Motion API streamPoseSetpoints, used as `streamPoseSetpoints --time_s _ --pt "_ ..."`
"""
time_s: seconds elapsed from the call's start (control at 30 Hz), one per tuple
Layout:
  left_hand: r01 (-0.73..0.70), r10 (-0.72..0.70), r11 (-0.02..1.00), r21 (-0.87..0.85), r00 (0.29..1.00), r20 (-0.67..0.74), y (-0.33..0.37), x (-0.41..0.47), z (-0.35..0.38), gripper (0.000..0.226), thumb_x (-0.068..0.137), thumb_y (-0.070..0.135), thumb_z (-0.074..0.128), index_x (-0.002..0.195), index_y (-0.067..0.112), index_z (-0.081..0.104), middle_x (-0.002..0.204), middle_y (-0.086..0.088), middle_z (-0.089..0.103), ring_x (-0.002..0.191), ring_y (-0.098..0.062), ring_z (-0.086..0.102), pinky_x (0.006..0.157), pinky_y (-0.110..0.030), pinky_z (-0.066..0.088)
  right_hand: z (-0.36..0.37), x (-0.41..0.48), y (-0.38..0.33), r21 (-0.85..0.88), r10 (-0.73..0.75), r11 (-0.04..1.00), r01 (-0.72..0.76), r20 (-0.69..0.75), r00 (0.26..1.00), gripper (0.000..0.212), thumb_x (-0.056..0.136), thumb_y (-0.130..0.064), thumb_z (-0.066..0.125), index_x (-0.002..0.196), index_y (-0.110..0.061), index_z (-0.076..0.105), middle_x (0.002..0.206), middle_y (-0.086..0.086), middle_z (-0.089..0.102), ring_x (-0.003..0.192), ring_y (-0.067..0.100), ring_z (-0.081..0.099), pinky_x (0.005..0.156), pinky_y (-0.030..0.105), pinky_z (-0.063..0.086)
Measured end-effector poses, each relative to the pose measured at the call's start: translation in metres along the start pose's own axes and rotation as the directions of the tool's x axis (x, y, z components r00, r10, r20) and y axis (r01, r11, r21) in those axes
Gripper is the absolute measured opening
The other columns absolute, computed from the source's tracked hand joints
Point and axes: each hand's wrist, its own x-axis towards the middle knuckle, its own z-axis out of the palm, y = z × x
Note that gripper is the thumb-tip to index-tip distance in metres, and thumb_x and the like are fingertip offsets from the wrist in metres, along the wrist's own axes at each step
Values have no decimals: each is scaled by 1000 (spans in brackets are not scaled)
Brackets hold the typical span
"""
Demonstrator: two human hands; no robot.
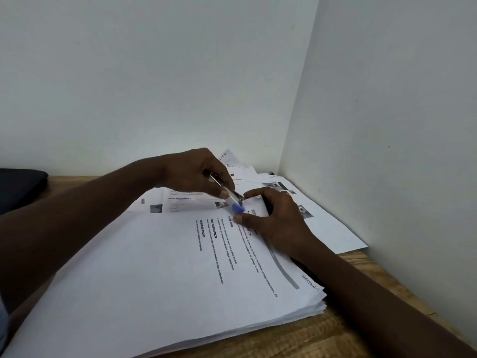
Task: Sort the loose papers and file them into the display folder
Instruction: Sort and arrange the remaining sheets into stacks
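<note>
The left hand [196,171] grips a slim silver tool [227,188], its blue tip [238,209] at the paper stack's [309,304] far edge. Beside it, the right hand [276,220] pinches the top sheet [167,267].

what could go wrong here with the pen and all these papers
The left hand holds a pen just above the paper stack; a slip could mark the top sheet. The blue cap, apparently pinched by the right hand, is small and could drop among the loose sheets behind. The stack's near corner is fanned, so sheets may slide.
</note>
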Motion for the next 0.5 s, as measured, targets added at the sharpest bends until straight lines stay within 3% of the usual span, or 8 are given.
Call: streamPoseSetpoints --time_s 0.1,0.2,0.27,0.37,0.5 --pt "43 -62 983 -179 993 -100 -12 -4 -3 20 91 21 78 111 23 80 105 1 79 105 -27 68 89 -42 53 -1 3 5 43 40 998 -39 -9 999 39 73 -33 92 105 -34 71 94 -10 78 85 11 74 84 45 61" --pt "70 -122 969 -237 970 -212 -24 -4 0 16 89 25 80 105 26 82 102 4 79 93 -12 66 85 -32 46 -2 5 7 18 26 999 -26 -2 1000 21 81 -29 85 98 -33 74 83 -18 75 76 5 70 76 34 57" --pt "119 -167 977 -176 943 -288 -30 0 7 12 86 31 83 98 32 82 96 11 79 92 -7 67 84 -29 47 -2 4 6 -33 7 999 -7 6 1000 14 85 -26 81 96 -31 75 83 -23 72 78 -1 66 75 26 51" --pt "210 -222 975 -72 909 -354 -34 8 19 11 82 39 85 93 37 82 92 18 77 91 -5 66 81 -26 48 -2 4 3 -91 4 996 -1 36 999 12 87 -22 73 94 -31 77 94 -18 75 87 -1 68 83 24 52" --pt "259 -222 960 104 935 -278 -30 14 24 12 83 46 82 90 36 81 91 20 75 77 6 61 72 -20 42 -2 6 4 -118 -4 993 12 65 998 14 90 -20 69 87 -32 76 94 -19 74 90 -7 65 77 11 46"
